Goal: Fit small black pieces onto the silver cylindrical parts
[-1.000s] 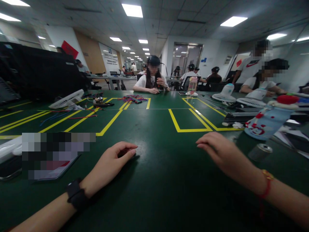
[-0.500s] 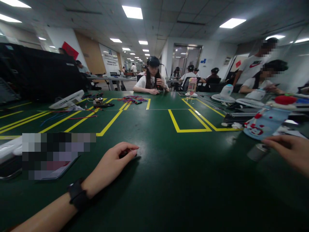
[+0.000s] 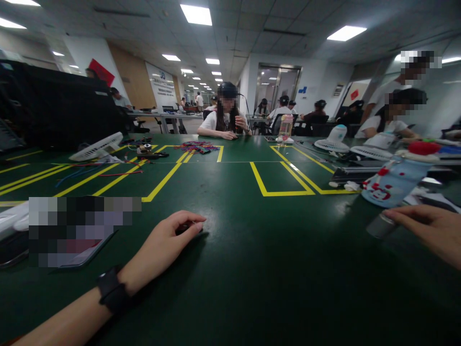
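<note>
My left hand [image 3: 169,245] rests on the green table [image 3: 252,274] left of centre, a dark watch on its wrist. Its thumb and forefinger are closed together at the tips, and whatever they may hold is too small to make out. At the right edge, my right hand [image 3: 430,230] pinches the upper end of a small silver metal cylinder [image 3: 379,228], which leans at a slant over the table. Just behind it stands a light-blue bottle [image 3: 391,180] with a red-topped lid and cartoon pattern.
A phone-like slab [image 3: 86,252], partly blurred out, lies left of my left arm. White fans [image 3: 331,142] stand at the back right, and another fan [image 3: 97,148] lies at the left. Colourful wires [image 3: 198,147] are heaped before a seated person [image 3: 225,117] across the table.
My right hand and the silver cylinder have shifted slightly left, the fingers now against its end. My left hand is almost unchanged. The whole view has drifted a little.
</note>
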`<state>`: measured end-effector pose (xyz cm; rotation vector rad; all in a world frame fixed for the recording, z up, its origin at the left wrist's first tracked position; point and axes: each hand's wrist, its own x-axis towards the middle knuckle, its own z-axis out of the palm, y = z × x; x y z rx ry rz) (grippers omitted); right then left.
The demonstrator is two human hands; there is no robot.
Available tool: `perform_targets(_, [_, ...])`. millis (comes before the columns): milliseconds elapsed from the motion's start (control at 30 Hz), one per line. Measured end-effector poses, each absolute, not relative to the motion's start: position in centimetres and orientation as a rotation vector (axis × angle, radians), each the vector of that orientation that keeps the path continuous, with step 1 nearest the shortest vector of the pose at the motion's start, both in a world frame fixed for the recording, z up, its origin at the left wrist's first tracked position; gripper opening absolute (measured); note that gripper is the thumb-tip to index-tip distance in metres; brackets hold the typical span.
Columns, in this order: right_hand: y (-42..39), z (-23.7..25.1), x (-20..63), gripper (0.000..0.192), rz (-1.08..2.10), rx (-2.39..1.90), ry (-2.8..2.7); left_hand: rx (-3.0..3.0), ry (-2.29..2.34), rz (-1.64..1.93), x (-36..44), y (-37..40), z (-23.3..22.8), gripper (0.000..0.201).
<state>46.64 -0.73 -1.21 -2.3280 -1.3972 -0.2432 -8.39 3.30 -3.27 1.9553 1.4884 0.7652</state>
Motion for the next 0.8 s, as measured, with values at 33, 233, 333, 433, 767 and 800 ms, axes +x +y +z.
perform_targets(33, [-0.8,-0.7,46.0,0.043,-0.145,-2.404,-1.394,1.953,1.49,0.765,-8.4,3.3,-3.3,0.033])
perform_targets(233, [-1.8,-0.1,43.7,0.04,0.103,-2.349,-1.396,1.924,1.498,0.749,-8.3,3.1,-3.3,0.032])
perform_targets(333, [-2.1,-0.6,42.5,0.055,0.073,-2.396,-1.416,1.938,1.496,0.757,-8.3,3.2,-3.2,0.032])
perform_targets(433, [-1.8,-0.8,39.3,0.059,0.001,-2.284,-1.49,1.952,1.498,0.743,-8.2,3.3,-3.2,0.033])
perform_targets(767, [-0.2,-1.5,19.4,0.046,0.444,-1.077,-2.289,2.016,1.486,0.729,-8.5,3.2,-3.3,0.031])
perform_targets(800, [-0.2,-1.8,18.7,0.046,0.484,-1.063,-2.28,2.028,1.484,0.732,-8.5,3.2,-3.4,0.03])
